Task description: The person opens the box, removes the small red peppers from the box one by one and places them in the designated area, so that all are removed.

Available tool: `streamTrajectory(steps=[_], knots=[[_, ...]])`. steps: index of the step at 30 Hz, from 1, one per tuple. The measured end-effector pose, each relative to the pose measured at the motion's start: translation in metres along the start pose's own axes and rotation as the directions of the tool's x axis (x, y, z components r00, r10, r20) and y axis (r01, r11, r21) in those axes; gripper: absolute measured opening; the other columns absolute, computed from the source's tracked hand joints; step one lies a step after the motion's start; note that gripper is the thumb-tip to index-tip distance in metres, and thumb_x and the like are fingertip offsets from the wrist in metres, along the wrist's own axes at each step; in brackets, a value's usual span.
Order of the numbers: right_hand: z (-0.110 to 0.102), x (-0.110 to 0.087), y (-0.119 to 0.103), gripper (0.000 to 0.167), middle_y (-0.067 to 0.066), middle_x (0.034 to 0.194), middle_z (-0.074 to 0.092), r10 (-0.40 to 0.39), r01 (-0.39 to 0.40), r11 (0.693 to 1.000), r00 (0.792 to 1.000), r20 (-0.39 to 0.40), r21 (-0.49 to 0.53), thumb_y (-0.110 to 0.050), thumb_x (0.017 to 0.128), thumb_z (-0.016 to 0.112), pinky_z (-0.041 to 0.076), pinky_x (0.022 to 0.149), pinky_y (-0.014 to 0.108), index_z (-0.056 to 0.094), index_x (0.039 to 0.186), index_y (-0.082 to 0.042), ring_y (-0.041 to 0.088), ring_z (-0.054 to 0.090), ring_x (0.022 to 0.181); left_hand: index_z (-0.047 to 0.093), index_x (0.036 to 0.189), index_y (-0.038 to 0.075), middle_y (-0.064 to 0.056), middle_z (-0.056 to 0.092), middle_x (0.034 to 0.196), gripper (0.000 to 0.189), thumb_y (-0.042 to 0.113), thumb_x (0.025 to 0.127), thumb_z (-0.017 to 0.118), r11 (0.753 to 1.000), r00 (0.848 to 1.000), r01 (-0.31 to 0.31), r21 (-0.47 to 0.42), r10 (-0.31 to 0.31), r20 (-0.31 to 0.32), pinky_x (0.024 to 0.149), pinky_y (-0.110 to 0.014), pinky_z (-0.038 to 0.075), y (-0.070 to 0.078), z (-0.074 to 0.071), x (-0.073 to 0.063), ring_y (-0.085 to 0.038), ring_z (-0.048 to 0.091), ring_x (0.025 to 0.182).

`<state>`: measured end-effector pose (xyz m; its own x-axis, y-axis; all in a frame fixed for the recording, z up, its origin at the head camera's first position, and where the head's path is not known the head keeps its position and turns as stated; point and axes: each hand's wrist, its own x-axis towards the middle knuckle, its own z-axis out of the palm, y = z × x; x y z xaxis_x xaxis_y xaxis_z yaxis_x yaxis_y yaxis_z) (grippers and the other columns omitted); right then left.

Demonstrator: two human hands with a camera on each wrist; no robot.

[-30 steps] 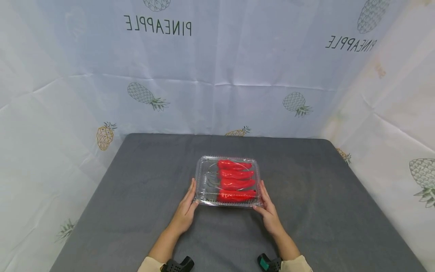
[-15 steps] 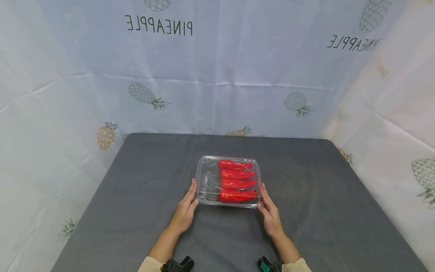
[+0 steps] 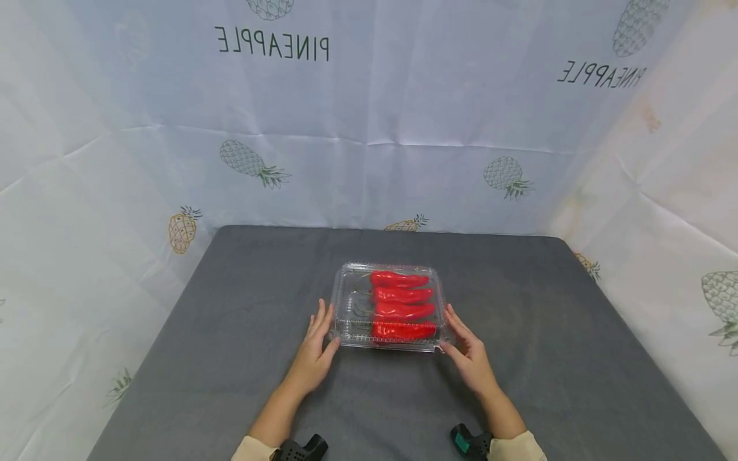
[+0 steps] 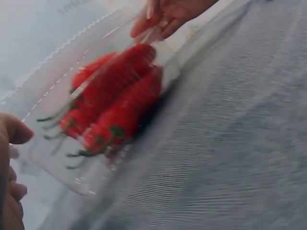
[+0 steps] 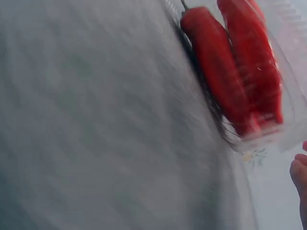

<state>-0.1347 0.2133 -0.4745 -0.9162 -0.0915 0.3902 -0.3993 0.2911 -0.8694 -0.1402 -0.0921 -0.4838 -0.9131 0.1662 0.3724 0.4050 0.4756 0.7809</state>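
Note:
A clear plastic clamshell box (image 3: 353, 301) with several red chili peppers (image 3: 403, 312) inside sits mid-table. My left hand (image 3: 311, 358) is at its left side, fingers spread and fairly straight. In the left wrist view, the left thumb (image 4: 18, 130) is beside the plastic, with a gap visible between them. At the right side is my right hand (image 3: 473, 362), fingers extended, its thumb tip at the front right corner. The right wrist view shows only fingertips of that hand (image 5: 300, 172) close to the blurred plastic corner. Green stems (image 4: 79, 153) point left.
A dark grey cloth covers the table (image 3: 259, 288). Behind it hangs a pale curtain (image 3: 369, 96) with pineapple prints and mirrored lettering. Black wrist devices (image 3: 300, 448) are strapped at the cuffs.
My right hand has shifted right, from thumb under the front edge to the corner. My left fingers have spread slightly. The box's front plastic edge looks a little raised; the box itself stays in place.

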Motion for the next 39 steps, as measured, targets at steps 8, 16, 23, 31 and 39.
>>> streamTrajectory(steps=[8,16,23,31,39], knots=[[-0.012,0.025,-0.014,0.056,0.029,0.139,0.040,-0.069,0.066,0.992,0.997,-0.022,-0.111,0.003,0.084,0.060,0.027,0.098,0.002,0.041,0.138,0.003,-0.016,0.036,0.124,0.041,0.137,0.002,-0.018,0.028,0.151,0.049,0.002,0.089,0.051,0.997,0.998,-0.045,-0.057,0.047,0.042,0.112,-0.058,0.011,0.017,-0.034,0.028,-0.038,0.020,0.141],[-0.018,0.051,-0.022,0.075,0.026,0.149,0.027,-0.111,0.111,0.987,0.994,0.009,-0.119,0.005,0.086,0.057,0.022,0.102,0.003,0.017,0.149,-0.006,-0.015,0.026,0.131,0.025,0.146,0.005,-0.018,0.030,0.150,0.058,0.003,0.093,0.047,0.994,0.983,-0.031,-0.108,0.050,0.179,0.110,-0.058,0.020,0.010,-0.050,0.066,-0.038,0.023,0.140],[-0.019,0.083,-0.017,0.078,0.010,0.158,-0.002,-0.042,0.068,0.989,0.981,0.189,-0.133,-0.002,0.093,0.048,0.008,0.117,0.043,-0.003,0.150,-0.012,0.018,0.001,0.146,0.009,0.148,-0.002,-0.023,0.015,0.153,0.065,0.002,0.093,0.044,0.992,0.968,-0.021,-0.127,0.052,0.244,0.111,-0.058,0.015,0.002,-0.048,0.096,-0.041,0.015,0.141],[0.000,0.119,-0.001,0.066,0.021,0.155,-0.011,0.063,-0.028,0.989,0.969,0.239,-0.146,-0.004,0.096,0.039,0.000,0.111,0.061,-0.004,0.147,0.003,0.040,-0.007,0.143,-0.002,0.149,0.001,-0.017,0.002,0.157,0.068,0.003,0.095,0.040,0.970,0.957,0.091,-0.227,-0.022,0.290,0.114,-0.056,0.006,-0.023,-0.039,0.120,-0.038,0.004,0.144],[0.015,0.131,0.043,0.053,0.022,0.156,0.001,0.097,-0.070,0.982,0.983,0.155,-0.173,-0.012,0.099,0.037,0.008,0.113,0.056,0.020,0.144,0.007,0.039,0.002,0.144,0.008,0.147,-0.004,-0.022,0.006,0.155,0.057,0.008,0.098,0.036,0.994,0.957,0.069,-0.088,-0.041,0.288,0.113,-0.056,-0.001,-0.044,-0.030,0.131,-0.038,0.003,0.143]])
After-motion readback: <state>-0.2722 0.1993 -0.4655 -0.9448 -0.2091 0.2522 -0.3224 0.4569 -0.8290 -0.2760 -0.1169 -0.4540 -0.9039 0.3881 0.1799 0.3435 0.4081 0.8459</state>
